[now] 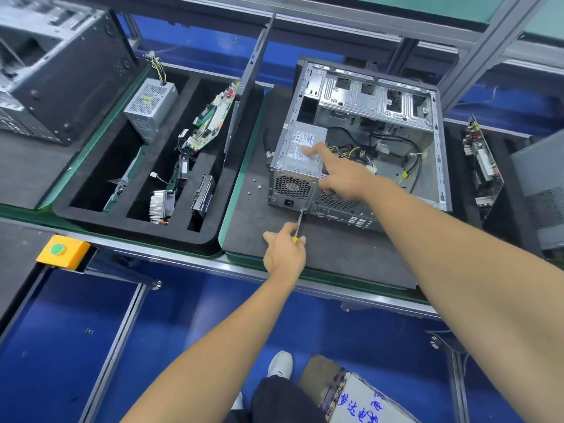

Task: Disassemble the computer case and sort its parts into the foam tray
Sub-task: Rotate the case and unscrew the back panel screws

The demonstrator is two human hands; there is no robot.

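An opened computer case (439, 166) lies on its side on a dark mat, with cables loose inside. Its grey power supply (297, 160) sits in the near left corner. My right hand (338, 170) rests on top of the power supply, index finger stretched over the label. My left hand (283, 248) grips a yellow-handled screwdriver (299, 222), whose tip touches the case's rear face below the power socket. To the left is the black foam tray (137, 227), holding another power supply (149, 106), a motherboard (210, 120), a heatsink (161, 204) and a drive (202, 199).
Loose screws (255, 185) lie on the mat left of the case. A second case (58, 68) stands at far left. Another board (482, 166) sits in a tray at right. A yellow box with a green button (62, 251) is on the bench rail. A side panel (247, 83) stands between the trays.
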